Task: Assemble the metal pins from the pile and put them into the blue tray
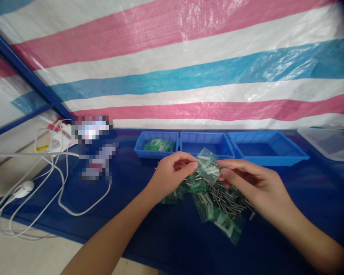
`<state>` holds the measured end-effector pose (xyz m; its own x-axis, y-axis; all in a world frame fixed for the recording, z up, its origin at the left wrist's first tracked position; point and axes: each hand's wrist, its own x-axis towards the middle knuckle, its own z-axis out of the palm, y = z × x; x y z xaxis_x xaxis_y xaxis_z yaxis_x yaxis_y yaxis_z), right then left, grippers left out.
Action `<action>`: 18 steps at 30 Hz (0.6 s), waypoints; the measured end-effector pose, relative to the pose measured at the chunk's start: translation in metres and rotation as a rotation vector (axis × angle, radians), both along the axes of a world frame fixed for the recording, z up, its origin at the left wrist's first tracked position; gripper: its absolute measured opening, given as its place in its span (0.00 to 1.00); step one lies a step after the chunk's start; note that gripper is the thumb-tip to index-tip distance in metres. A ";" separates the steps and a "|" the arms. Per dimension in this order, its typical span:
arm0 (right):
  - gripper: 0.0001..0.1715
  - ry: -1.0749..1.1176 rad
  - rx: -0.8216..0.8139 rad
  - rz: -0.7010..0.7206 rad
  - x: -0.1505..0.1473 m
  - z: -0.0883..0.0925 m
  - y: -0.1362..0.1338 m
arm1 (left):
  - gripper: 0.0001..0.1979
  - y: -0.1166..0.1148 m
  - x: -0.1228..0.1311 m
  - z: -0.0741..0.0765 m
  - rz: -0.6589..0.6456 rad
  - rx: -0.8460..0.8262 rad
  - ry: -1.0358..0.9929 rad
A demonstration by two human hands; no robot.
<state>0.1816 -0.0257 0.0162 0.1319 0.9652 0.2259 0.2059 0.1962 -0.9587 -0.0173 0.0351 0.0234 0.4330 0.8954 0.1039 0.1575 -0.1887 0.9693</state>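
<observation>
A small clear plastic bag [208,166] with white plugs and metal pieces inside is held up between my hands. My left hand [173,170] pinches its left edge between thumb and forefinger. At the bag's right side, my right hand [253,181] is closed with thumb and forefinger together on the edge; whether a loose screw is also in that pinch I cannot make out. Just below lies a heap of long metal screws [226,198]. Mixed in with and in front of them are several green-tinted filled bags [205,206], one [229,225] lying nearest to me.
Three blue bins stand along the back: the left bin [157,154] holds green-tinted bags, beside the middle bin [208,151] and right bin [269,152]. A clear plastic container [329,147] sits at far right. White cables [64,191] and a blurred-out device [93,130] occupy the left.
</observation>
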 end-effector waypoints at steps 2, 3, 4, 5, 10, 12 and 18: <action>0.09 -0.058 0.050 0.005 -0.001 -0.003 -0.001 | 0.12 0.000 0.000 0.000 0.000 0.028 0.005; 0.10 -0.089 0.074 0.012 -0.001 -0.005 -0.001 | 0.14 0.000 0.000 0.001 0.003 0.053 0.022; 0.12 -0.122 0.096 0.019 -0.001 -0.007 -0.002 | 0.15 0.000 -0.001 0.003 0.014 0.093 0.051; 0.14 -0.160 0.116 0.024 0.000 -0.009 -0.003 | 0.15 0.001 -0.003 0.006 0.033 0.143 0.088; 0.20 -0.464 0.242 0.017 -0.002 -0.008 -0.009 | 0.14 0.024 -0.030 0.019 0.302 0.360 0.176; 0.19 -0.568 0.302 0.043 -0.004 -0.004 -0.010 | 0.16 0.040 -0.045 0.017 0.425 0.372 0.182; 0.17 -0.699 0.455 0.145 -0.006 -0.004 -0.011 | 0.14 0.065 -0.069 0.001 0.568 0.498 0.772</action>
